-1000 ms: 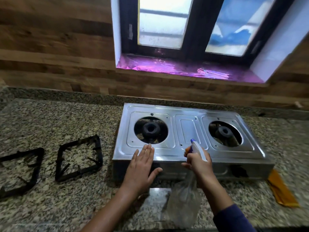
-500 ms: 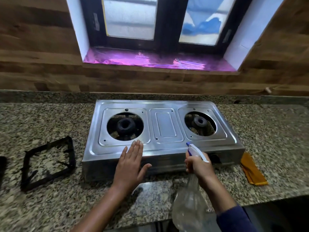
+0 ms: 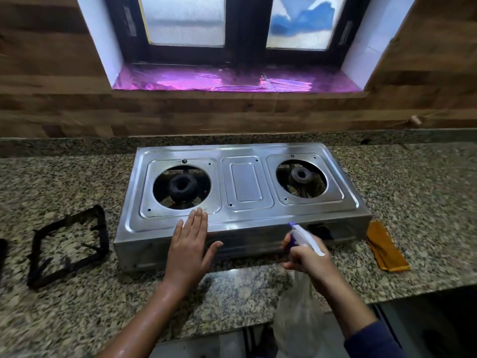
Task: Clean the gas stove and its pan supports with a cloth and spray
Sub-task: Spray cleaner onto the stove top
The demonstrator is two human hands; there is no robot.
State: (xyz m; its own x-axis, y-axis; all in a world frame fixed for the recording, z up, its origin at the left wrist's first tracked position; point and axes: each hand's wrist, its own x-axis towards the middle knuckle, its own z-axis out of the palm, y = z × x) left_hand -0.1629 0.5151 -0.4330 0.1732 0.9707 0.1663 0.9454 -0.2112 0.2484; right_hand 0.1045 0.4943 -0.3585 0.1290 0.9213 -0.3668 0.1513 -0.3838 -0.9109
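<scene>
Item 1, gas stove (image 3: 245, 192): stood lengthwise on the speckled granite counter (image 3: 413, 192), close to the far wall; steel top bare, both grates off; showed two round openings with the left burner (image 3: 182, 186) and right burner (image 3: 300, 174) dark inside them, and a raised rectangular panel between

Item 2, pan support (image 3: 69, 244): lay flat on the counter just left of the stove, black and square, not touching it

Item 3, second pan support (image 3: 2, 254): appeared only as a dark sliver at the left edge; could not tell more

Item 4, cloth (image 3: 386, 248): lay folded, orange, on the counter beside the stove's near right corner, apart from both hands

Item 5, spray bottle (image 3: 296, 313): hung in the air before the stove's near face, right of centre; clear body reached down past the counter's near edge; white head with purple nozzle pointed up and left toward the stove top

Item 6, left hand (image 3: 189, 244): rested palm down on the stove's near rim, fingers straight and together, tips reaching the plate around the left burner, thumb spread right; held nothing

Item 7, right hand (image 3: 309, 259): gripped the bottle just below its head, fingers curled round it; slightly blurred

Item 8, surroundings: dark-framed window (image 3: 245, 24) above a sill (image 3: 211, 82) covered in shiny purple foil, set in a wood-plank wall (image 3: 51, 99)
</scene>
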